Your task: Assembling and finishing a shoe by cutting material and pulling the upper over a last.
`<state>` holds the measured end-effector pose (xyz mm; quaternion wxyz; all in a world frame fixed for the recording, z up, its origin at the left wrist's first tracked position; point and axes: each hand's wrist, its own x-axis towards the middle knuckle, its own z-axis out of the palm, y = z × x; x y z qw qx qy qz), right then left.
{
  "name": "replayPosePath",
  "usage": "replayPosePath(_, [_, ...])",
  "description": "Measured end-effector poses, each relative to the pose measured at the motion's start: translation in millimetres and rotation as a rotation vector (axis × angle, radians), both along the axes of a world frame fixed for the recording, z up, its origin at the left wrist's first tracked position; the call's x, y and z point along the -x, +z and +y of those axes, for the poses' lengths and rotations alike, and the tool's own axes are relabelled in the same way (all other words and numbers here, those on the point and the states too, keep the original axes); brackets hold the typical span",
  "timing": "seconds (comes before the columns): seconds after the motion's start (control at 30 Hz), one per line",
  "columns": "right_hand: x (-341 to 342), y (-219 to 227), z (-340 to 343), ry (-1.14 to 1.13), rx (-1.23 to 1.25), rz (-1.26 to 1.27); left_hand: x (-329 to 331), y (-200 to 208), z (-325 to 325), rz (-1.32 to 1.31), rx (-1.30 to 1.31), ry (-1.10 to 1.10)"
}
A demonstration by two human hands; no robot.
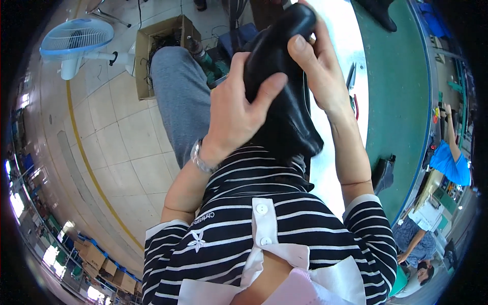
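A shiny black leather boot is held up in front of my body, its rounded toe pointing away and its shaft hanging toward my lap. My left hand is wrapped round its left side, with the thumb lying across the upper. On the other side, my right hand grips the boot near the toe, its thumb on top and its fingers partly hidden behind. Just right of my right wrist, dark-bladed scissors and a red-handled tool lie on the white tabletop.
Beyond the tabletop runs a green surface bearing a black boot and another dark boot. On the left stand a blue-and-white fan and a cardboard box. Co-workers, one in a blue shirt, are at the far right.
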<state>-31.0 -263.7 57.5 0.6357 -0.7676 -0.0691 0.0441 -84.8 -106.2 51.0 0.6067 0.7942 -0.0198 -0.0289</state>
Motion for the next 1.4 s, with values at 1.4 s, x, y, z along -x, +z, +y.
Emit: replayPosePath(1.4, [-31.5, -29.7, -28.4, 0.167, -1.057, 0.142, -14.2, -124.4, 65.4, 0.528, 0.675, -0.109])
